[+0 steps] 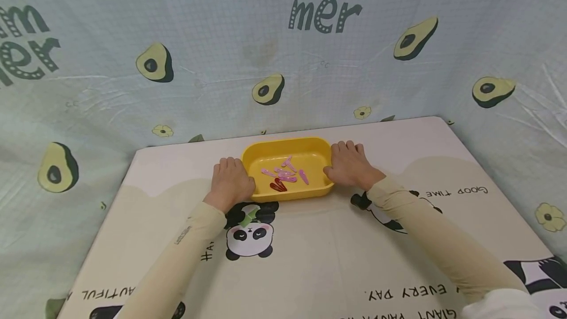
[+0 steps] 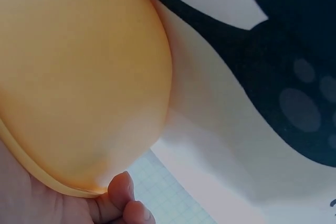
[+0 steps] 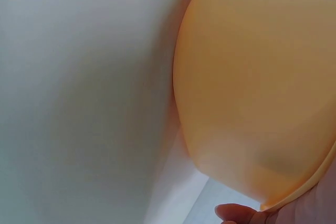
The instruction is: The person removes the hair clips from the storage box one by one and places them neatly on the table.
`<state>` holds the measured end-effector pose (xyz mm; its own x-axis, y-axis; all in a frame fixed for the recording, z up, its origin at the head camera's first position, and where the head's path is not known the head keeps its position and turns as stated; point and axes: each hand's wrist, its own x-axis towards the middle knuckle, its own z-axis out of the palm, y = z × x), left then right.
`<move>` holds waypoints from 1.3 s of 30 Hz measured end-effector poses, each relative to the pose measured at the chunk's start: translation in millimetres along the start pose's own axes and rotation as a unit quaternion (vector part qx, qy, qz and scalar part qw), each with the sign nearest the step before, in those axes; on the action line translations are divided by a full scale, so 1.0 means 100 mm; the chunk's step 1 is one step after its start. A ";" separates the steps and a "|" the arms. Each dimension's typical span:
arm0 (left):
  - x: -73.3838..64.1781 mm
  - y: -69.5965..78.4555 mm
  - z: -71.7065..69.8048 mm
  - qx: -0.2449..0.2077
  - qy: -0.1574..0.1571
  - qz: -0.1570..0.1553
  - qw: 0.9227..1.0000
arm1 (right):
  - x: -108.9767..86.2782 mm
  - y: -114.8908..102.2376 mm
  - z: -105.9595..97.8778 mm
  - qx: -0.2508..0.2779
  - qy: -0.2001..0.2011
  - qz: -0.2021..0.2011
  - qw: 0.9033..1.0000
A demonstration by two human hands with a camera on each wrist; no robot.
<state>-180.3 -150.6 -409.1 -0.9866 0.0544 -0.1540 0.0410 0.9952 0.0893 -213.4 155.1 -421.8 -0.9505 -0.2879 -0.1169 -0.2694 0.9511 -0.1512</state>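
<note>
A yellow plastic tray (image 1: 310,145) sits toward the far side of the table, between both hands. Inside it lie several pink hair clips (image 1: 286,174) and a few dark red hair clips (image 1: 278,185). My left hand (image 1: 231,181) grips the tray's left end, thumb over the rim. On the opposite end, my right hand (image 1: 351,164) grips the rim in the same way. Both wrist views show the tray's outer wall (image 2: 84,77) close up, with fingertips (image 3: 236,213) curled under the rim in the right wrist view.
The table (image 1: 310,240) wears a pale cover printed with pandas (image 1: 249,238) and lettering. Behind it and on both sides hangs a light curtain (image 1: 212,63) with avocado prints. The table's far edge runs just beyond the tray.
</note>
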 end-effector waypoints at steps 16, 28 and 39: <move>-0.15 -0.07 0.05 -0.005 0.012 0.008 1.000 | -0.14 -0.08 0.04 0.009 0.007 -0.010 1.000; -0.27 -0.14 0.07 -0.006 0.018 0.011 1.000 | -0.24 -0.16 0.06 0.016 0.020 -0.022 0.999; -0.38 -0.19 0.09 -0.009 0.025 0.019 0.999 | -0.32 -0.23 0.10 0.019 0.029 -0.023 0.999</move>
<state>-142.2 -171.2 -413.4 -0.9911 0.0878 -0.1003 0.0765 0.9908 0.1120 -175.0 141.6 -424.0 -0.9447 -0.3238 -0.0518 -0.3087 0.9314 -0.1930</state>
